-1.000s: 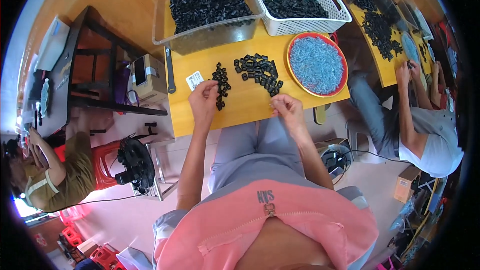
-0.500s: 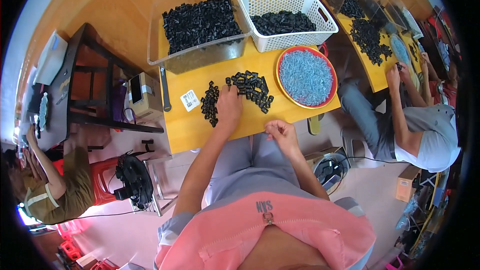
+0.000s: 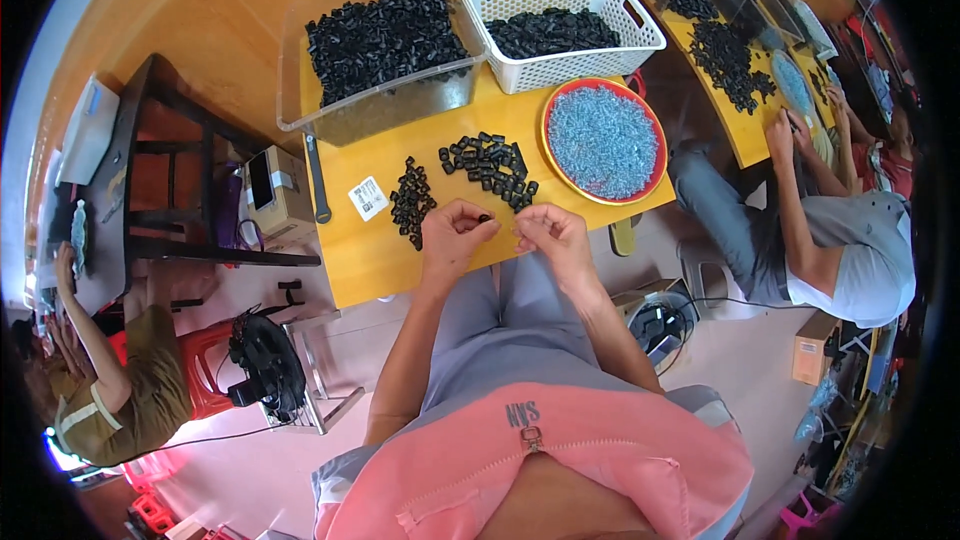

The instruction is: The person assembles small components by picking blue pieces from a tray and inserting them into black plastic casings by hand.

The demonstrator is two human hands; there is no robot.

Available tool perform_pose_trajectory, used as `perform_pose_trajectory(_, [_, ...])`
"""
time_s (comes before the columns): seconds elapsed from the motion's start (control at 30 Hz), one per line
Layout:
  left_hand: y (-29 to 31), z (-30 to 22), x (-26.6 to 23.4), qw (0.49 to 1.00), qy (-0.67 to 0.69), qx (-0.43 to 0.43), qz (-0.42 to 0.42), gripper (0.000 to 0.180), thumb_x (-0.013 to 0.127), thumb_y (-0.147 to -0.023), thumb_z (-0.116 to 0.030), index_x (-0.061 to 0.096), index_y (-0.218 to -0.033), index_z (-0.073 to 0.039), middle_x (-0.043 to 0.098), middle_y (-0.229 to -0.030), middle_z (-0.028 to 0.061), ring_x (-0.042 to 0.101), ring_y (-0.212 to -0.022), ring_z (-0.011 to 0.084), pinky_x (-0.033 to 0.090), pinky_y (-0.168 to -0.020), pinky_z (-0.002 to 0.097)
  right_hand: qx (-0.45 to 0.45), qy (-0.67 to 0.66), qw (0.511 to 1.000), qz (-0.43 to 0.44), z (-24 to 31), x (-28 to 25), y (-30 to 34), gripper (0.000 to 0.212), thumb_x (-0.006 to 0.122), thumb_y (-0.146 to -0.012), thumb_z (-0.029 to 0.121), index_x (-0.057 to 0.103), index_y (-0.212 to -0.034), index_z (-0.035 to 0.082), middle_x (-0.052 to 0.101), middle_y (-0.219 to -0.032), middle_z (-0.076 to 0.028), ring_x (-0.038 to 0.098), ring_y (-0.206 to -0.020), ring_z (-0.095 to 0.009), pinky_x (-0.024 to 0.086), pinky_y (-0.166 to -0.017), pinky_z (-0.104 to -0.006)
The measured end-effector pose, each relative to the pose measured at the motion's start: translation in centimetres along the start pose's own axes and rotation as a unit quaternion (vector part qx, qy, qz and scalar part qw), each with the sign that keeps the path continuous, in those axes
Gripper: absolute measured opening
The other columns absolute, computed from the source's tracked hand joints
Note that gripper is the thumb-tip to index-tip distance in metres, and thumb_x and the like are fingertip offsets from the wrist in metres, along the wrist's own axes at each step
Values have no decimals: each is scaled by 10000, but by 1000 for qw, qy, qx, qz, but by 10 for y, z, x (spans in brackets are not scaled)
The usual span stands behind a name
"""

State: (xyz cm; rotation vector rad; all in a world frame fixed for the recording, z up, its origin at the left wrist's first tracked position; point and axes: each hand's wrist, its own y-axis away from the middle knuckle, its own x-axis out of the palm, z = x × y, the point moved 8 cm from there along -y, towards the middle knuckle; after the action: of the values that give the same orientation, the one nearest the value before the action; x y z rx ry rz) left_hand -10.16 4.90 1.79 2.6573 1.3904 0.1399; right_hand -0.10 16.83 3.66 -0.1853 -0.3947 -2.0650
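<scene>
Above the near edge of the yellow table [image 3: 370, 265], my two hands face each other a short way apart. My left hand [image 3: 453, 243] pinches a small black plastic part [image 3: 485, 218] between thumb and fingertips. Close to it, my right hand [image 3: 562, 243] has thumb and fingers pressed together; whatever they hold is too small to make out. Beyond the hands lie two loose groups: small black pieces [image 3: 411, 204] on the left and larger black cylindrical pieces [image 3: 488, 162] on the right. A round red tray with a yellow rim [image 3: 549, 152] holds many tiny bluish clear pieces [image 3: 605, 140].
A clear bin [image 3: 400, 110] and a white perforated basket [image 3: 560, 72], both with black parts, stand at the back. A dark-handled tool [image 3: 317, 180] and a white label [image 3: 367, 198] lie left. Co-workers sit on both sides; a person's hands [image 3: 785, 130] work at the right table.
My left hand has come back from the black pieces toward my body, now with a small black part in its fingers. My right hand has moved slightly up and left toward it.
</scene>
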Motion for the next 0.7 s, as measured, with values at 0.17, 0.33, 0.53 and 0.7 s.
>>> perform_pose_trajectory(0.17, [9,-20,12,991,-130,39,-8,157,694,-682,-26,622,-811,28,621,-689,62,580,-600,93,480,-562,213,-61,70,995,43,13,16,-10,92,573,-820,48,590,-883,-19,597,-751,-40,565,-651,-74,484,-597,-214])
perform_pose_trajectory(0.33, [12,-27,17,989,-133,61,-3,155,682,-687,-5,629,-829,29,622,-713,66,576,-606,96,482,-563,219,-98,212,972,39,14,15,-9,83,576,-811,20,591,-885,-14,596,-755,-21,561,-661,-66,476,-594,-201])
perform_pose_trajectory(0.53, [16,-25,18,993,-58,100,35,165,664,-713,2,627,-871,34,616,-751,58,575,-656,95,473,-600,201,-84,209,974,22,13,11,-10,47,613,-778,20,591,-811,-3,585,-679,-21,548,-601,-63,448,-533,-199])
perform_pose_trajectory(0.7, [20,0,12,999,5,23,29,153,640,-745,13,608,-894,31,610,-773,35,568,-688,73,467,-619,189,-65,197,978,31,13,13,-8,70,655,-745,34,588,-744,13,576,-601,-22,538,-540,-57,430,-494,-203])
